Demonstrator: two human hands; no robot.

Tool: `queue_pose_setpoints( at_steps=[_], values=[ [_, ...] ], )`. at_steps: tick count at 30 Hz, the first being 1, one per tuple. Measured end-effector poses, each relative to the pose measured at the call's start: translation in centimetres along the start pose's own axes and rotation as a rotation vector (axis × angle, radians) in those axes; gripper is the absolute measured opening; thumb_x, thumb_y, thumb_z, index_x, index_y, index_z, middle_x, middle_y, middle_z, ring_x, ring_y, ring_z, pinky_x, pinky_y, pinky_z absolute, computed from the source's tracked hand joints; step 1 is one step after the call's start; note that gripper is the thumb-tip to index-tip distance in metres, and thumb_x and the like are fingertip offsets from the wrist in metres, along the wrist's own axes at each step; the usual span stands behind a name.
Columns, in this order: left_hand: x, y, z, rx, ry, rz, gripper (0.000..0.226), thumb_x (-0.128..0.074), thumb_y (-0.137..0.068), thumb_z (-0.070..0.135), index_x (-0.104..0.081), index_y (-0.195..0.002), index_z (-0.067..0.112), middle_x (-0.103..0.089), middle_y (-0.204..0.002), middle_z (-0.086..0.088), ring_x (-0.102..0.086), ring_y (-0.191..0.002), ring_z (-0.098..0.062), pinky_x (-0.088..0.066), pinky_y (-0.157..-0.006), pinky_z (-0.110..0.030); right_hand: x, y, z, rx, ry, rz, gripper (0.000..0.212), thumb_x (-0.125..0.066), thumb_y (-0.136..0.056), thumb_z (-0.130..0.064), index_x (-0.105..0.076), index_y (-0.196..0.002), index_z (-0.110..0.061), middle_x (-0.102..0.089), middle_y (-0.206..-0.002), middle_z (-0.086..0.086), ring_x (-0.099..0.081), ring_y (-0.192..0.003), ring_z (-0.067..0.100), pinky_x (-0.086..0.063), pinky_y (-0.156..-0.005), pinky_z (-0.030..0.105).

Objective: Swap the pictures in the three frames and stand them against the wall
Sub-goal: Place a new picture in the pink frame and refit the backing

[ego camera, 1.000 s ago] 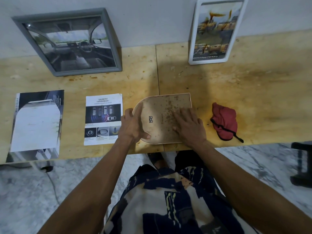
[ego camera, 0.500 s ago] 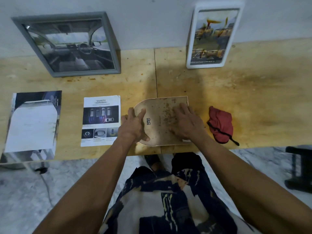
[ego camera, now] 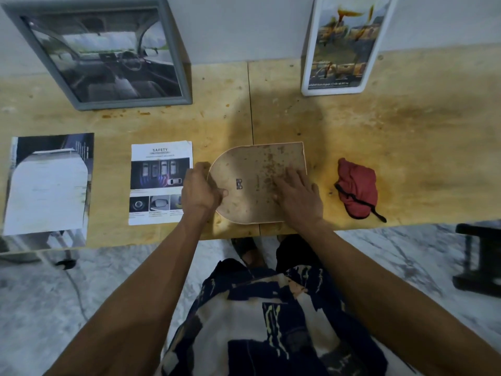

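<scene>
Evidently both hands pin the arch-topped, stained brown frame back (ego camera: pixel 257 183) face-down at the worktop's (ego camera: pixel 406 131) near edge: left hand (ego camera: pixel 202 189) pinching its rounded left edge, right hand (ego camera: pixel 299 196) spread flat, probably steadying it. Grey-framed car-interior picture (ego camera: pixel 105 52) and white-framed picture (ego camera: pixel 344 42) lean on the far wall.

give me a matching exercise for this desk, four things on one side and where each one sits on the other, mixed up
Things:
1. grey frame
2. white frame
3. red cloth
4. arched frame

Places:
A. face down under both hands
B. leaning on the wall, far left
C. lying on the table right of the hands
D. leaning on the wall, far right

Pairs: 1-B, 2-D, 3-C, 4-A
</scene>
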State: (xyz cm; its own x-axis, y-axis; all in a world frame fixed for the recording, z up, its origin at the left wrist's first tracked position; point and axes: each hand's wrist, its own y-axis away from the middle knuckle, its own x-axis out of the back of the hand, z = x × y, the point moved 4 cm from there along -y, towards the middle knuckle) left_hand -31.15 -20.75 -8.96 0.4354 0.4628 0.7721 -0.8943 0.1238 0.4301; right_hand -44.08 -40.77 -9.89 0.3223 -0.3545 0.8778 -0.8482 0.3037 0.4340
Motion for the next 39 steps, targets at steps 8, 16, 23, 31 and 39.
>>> queue_pose_setpoints(
  at_steps=[8, 16, 23, 31, 39],
  values=[
    [-0.2, 1.3, -0.2, 0.189, 0.078, -0.016, 0.037, -0.09, -0.069, 0.033, -0.069, -0.09, 0.01, -0.072, -0.1, -0.013, -0.066, -0.093, -0.035, -0.056, -0.08, -0.043, 0.1, -0.4, -0.2, -0.014, -0.061, -0.119, 0.054, -0.044, -0.1, -0.032, -0.025, -0.15, -0.033, -0.006, -0.163, -0.001, 0.003, -0.15, 0.029, -0.025, -0.112, 0.061],
    [-1.7, 4.9, -1.1, 0.277, 0.346, 0.027, 0.033, -0.077, -0.083, 0.027, -0.068, -0.108, 0.006, -0.071, -0.095, -0.008, -0.068, -0.083, -0.025, -0.049, -0.065, -0.024, -0.2, 1.5, -0.1, -0.02, -0.136, 0.062, 0.059, -0.055, -0.091, -0.031, -0.032, -0.145, -0.031, -0.029, -0.146, 0.008, -0.023, -0.131, 0.036, -0.037, -0.105, 0.045],
    [-0.2, 5.9, 0.5, 0.356, 0.683, 0.056, 0.034, -0.061, -0.088, 0.005, -0.05, -0.112, 0.025, -0.061, -0.091, 0.0, -0.057, -0.062, -0.016, -0.043, -0.035, -0.021, 0.3, 1.9, 0.8, 0.032, -0.199, 0.026, 0.069, -0.052, -0.088, -0.057, -0.03, -0.147, -0.03, -0.027, -0.152, 0.007, -0.024, -0.139, 0.036, -0.034, -0.11, 0.048],
    [3.1, 4.3, 0.9, 0.421, 0.898, -0.017, 0.01, -0.068, -0.085, 0.0, -0.067, -0.091, 0.008, -0.067, -0.078, -0.016, -0.058, -0.055, -0.024, -0.046, -0.042, -0.025, 3.0, 6.0, -2.7, 0.381, -0.147, 0.438, 0.048, -0.055, -0.089, -0.053, -0.062, -0.124, -0.02, -0.058, -0.128, 0.003, -0.052, -0.116, 0.024, -0.046, -0.096, 0.042],
    [7.0, 5.1, 4.1, 0.289, 1.084, -0.073, 0.019, -0.065, -0.096, 0.025, -0.065, -0.091, 0.006, -0.069, -0.074, -0.01, -0.063, -0.06, -0.018, -0.059, -0.053, -0.029, 7.2, 5.2, -3.5, 0.472, -0.144, 0.711, 0.03, -0.057, -0.096, -0.025, -0.066, -0.124, -0.016, -0.068, -0.118, 0.006, -0.062, -0.105, 0.027, -0.056, -0.078, 0.041]
  ],
)
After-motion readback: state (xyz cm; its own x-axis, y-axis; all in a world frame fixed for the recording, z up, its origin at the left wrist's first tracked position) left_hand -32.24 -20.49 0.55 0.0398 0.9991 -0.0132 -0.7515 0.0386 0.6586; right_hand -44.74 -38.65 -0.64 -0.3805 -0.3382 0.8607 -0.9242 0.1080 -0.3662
